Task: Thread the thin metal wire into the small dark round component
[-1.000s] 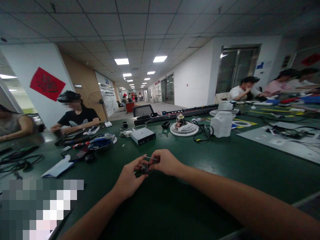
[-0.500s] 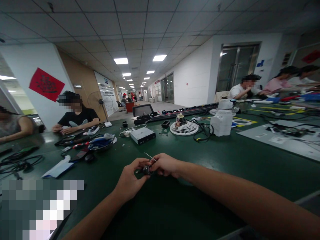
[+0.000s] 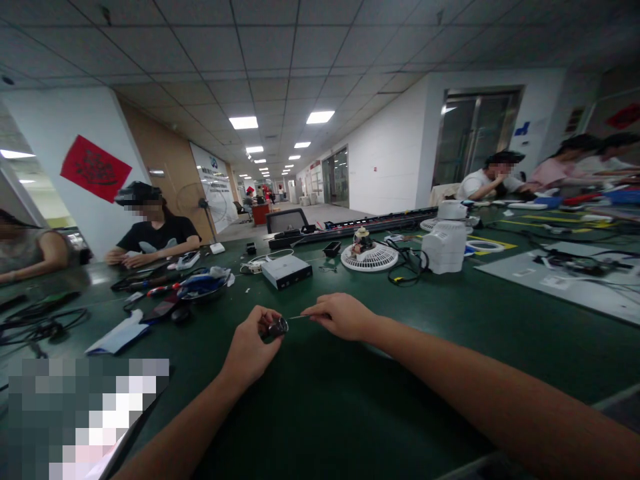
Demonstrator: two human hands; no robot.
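Observation:
Above the green table, my left hand (image 3: 255, 343) is closed around a small dark cylindrical part (image 3: 276, 327), whose round, shiny-rimmed end faces right. To its right, my right hand (image 3: 343, 316) pinches a thin metal rod (image 3: 299, 317), its tip pointing left at the part. The rod's tip is close to the rim; whether they touch I cannot tell. My right fingers hide the rod's other end, so its kind does not show. Beyond my hands lies a silver disc drive (image 3: 286, 270).
A white fan grille with a motor (image 3: 369, 255), a black cable (image 3: 409, 270) and a white plastic housing (image 3: 443, 245) stand beyond my right hand. At left lie a blue-filled bowl (image 3: 203, 285) and a folded paper (image 3: 117, 332). A grey board (image 3: 565, 277) lies at right. Other people sit around the table.
My hands have moved apart. The left hand went slightly left with the dark part, turning its round end into view. The right hand shifted right, its rod now pointing left.

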